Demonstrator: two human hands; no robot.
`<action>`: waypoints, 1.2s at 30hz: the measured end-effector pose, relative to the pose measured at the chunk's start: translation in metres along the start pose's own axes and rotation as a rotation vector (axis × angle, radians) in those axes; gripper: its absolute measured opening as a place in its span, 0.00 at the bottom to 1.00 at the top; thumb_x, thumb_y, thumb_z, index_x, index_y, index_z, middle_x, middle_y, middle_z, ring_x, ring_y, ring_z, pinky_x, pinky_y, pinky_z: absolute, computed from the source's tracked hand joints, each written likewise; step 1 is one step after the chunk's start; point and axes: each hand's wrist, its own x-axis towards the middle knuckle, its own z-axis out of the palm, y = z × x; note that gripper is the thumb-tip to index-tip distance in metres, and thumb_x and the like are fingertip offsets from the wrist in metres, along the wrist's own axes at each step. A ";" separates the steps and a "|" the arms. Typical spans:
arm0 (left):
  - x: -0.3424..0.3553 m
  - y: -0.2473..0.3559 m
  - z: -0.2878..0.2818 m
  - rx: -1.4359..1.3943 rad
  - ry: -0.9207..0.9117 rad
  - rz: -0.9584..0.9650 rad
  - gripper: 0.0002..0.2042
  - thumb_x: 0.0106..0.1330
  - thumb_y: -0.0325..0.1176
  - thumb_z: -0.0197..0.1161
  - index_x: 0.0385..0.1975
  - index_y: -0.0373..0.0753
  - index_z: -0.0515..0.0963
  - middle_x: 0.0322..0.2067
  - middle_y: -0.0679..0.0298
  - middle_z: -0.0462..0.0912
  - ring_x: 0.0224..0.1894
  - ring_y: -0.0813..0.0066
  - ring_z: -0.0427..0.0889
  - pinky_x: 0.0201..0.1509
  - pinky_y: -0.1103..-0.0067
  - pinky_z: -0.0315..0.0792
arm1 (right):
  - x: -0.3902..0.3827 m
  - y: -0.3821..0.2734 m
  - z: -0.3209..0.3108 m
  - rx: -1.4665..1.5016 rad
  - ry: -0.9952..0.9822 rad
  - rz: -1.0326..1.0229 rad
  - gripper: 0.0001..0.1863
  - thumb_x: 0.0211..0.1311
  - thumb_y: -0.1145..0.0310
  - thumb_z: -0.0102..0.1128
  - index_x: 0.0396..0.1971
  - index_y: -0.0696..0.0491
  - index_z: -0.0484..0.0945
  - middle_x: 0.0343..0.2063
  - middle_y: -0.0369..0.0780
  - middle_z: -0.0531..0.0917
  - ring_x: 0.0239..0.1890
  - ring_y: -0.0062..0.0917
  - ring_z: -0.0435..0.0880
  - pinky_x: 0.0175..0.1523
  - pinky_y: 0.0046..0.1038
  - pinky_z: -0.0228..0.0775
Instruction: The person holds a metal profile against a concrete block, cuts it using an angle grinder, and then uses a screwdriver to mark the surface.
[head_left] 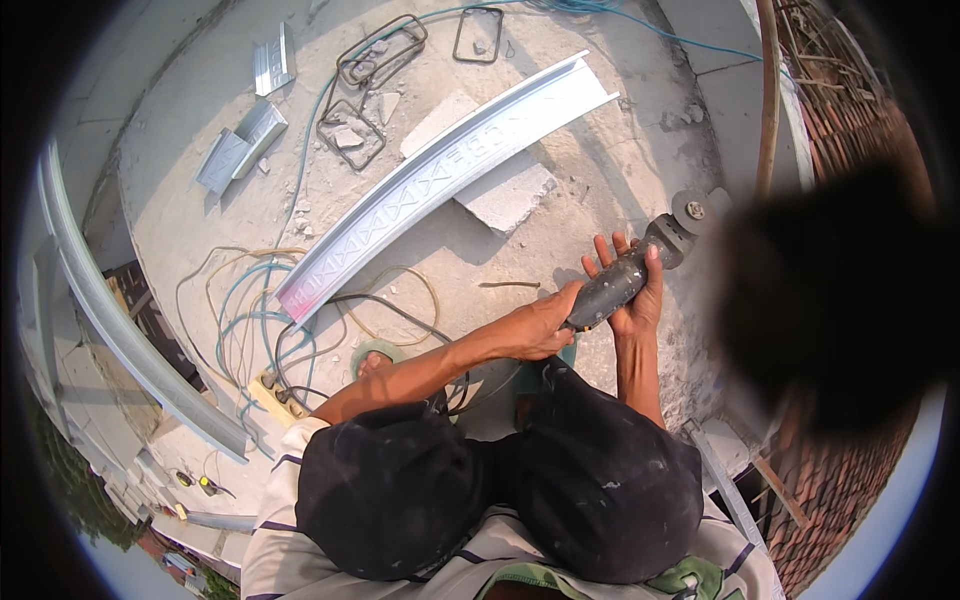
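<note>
A dark angle grinder point(608, 289) lies across both palms, its disc point(690, 208) pointing away to the upper right. My left hand point(545, 325) is closed round its rear end, near the cord. Under the body, my right hand point(637, 312) cradles it, thumb on the near side and fingertips showing beyond. Beyond my hands, a silvery metal channel point(420, 190) with a pressed crisscross pattern slants across the floor. A pale block point(507, 192) supports its middle, and its near left end is tinted pink.
Tangled cords point(262, 320) lie at the left beside a yellowish socket strip point(277, 397). Bent wire frames point(381, 50) and short metal offcuts point(240, 150) are scattered farther off. Another long channel point(130, 330) runs along the left. Tiled roofing point(860, 130) borders the right, where a dark blur hides part.
</note>
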 end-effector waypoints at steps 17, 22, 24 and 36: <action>0.007 -0.003 0.014 0.150 -0.086 -0.135 0.22 0.73 0.28 0.54 0.63 0.30 0.57 0.34 0.50 0.83 0.38 0.56 0.86 0.45 0.62 0.78 | 0.022 -0.012 -0.027 -0.174 0.055 -0.007 0.13 0.60 0.64 0.69 0.39 0.53 0.75 0.29 0.40 0.81 0.28 0.31 0.84 0.35 0.41 0.83; -0.004 -0.002 0.015 0.143 -0.005 -0.075 0.26 0.71 0.30 0.59 0.66 0.31 0.60 0.40 0.48 0.83 0.44 0.55 0.86 0.50 0.63 0.77 | 0.020 -0.012 -0.025 -0.179 0.018 -0.009 0.13 0.60 0.65 0.69 0.38 0.54 0.76 0.29 0.41 0.81 0.27 0.31 0.84 0.35 0.42 0.84; -0.021 -0.020 0.016 0.226 0.105 0.047 0.27 0.71 0.32 0.63 0.66 0.31 0.64 0.45 0.47 0.82 0.47 0.56 0.85 0.52 0.64 0.77 | 0.021 -0.009 -0.020 -0.198 0.007 0.024 0.13 0.60 0.65 0.68 0.38 0.55 0.76 0.29 0.41 0.81 0.27 0.31 0.84 0.34 0.42 0.84; -0.148 -0.001 -0.154 1.170 0.919 -0.114 0.57 0.45 0.45 0.87 0.75 0.33 0.59 0.67 0.46 0.72 0.69 0.46 0.71 0.72 0.60 0.68 | 0.010 -0.064 0.016 -0.766 -0.207 -0.174 0.12 0.57 0.71 0.69 0.37 0.59 0.76 0.25 0.42 0.82 0.23 0.29 0.86 0.28 0.34 0.84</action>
